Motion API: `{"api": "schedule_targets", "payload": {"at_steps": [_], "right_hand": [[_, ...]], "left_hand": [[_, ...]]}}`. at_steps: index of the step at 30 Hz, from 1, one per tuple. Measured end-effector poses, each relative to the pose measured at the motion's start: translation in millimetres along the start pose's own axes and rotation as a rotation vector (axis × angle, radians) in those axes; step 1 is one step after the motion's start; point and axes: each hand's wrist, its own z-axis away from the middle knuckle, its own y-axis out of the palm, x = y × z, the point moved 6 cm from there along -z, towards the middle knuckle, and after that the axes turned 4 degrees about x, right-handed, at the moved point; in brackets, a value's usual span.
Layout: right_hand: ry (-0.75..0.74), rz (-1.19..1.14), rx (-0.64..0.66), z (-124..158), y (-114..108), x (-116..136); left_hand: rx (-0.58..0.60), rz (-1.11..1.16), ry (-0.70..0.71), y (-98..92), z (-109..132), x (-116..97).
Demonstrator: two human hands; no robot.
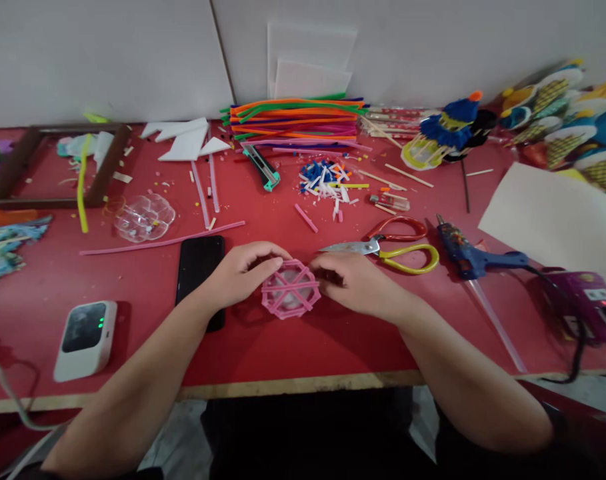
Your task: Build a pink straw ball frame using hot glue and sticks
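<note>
Holding a pink, roughly eight-sided frame of slim strips (291,287) over a red tabletop (307,353)

Faces the spoked side of the frame upward, toward the head camera, near the front edge of the tabletop and between both hands. Spreads about equally in width and depth, too round for a clear long axis; runs a doubled-looking crossbar from left to right, crossed by two slanting strips in a six-armed star. Cannot tell from this view: resting on the tabletop or lifted slightly.

Grasps the far left rim with the bare left hand (243,272), laying the thumb on top and bending the fingers round the far side, partly out of sight. Holds the bare right hand (355,280) at the right edge, with thumb and fingers curled and close together; seems to touch there, but cannot tell whether gripping.

Looks pink all round, with strips meeting at angles, short ends jutting at some corners, and a whitish patch visible through the gaps.

Lies to the right of a black rectangular phone (193,273), partly covered by the left wrist, and near metal scissors with one red and one yellow handle (373,248), just beyond the right hand.
</note>
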Motion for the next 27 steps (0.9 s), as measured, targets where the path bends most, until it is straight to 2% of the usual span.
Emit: {"api": "schedule_targets", "payload": {"at_steps": [4,7,9,12,14,15,17,19,22,24,27], "right_hand": [[0.086,-0.045,-0.116,1.6,-4.9,-6.7],[0.153,-0.088,-0.210,2.9,-10.9,-12.7],[0.185,-0.124,-0.316,6.0,-21.3,-16.8],[0.232,-0.133,-0.501,20.0,-49.7,-21.3],[0.277,-0.038,-0.624,38.1,-75.8,-21.8],[0.309,0.039,-0.677,49.7,-89.6,-22.1],[0.421,0.215,-0.749,76.2,-115.0,-27.3],[0.614,0.435,-0.726,104.1,-133.4,-42.0],[0.779,0.635,-0.533,137.1,-142.0,-76.3],[0.817,0.635,-0.397,152.6,-137.7,-101.5],[0.730,0.604,-0.391,164.8,-132.4,-121.7]], "left_hand": [[-0.027,0.042,-0.013,-1.1,-0.9,4.4],[-0.111,0.054,-0.047,-3.8,-0.9,10.3],[-0.183,0.062,-0.058,-7.1,-0.8,14.3],[-0.237,0.110,-0.034,-14.3,-0.6,17.1],[-0.184,0.176,0.021,-18.6,0.4,15.0],[-0.107,0.193,0.067,-18.9,1.4,11.7],[0.124,0.142,0.136,-14.3,6.0,5.0],[0.285,0.028,0.150,-10.1,12.7,2.6],[0.403,-0.121,0.084,-2.3,19.0,7.2],[0.403,-0.182,0.034,2.5,20.0,11.7],[0.326,-0.207,0.021,7.0,19.0,14.0]]}}
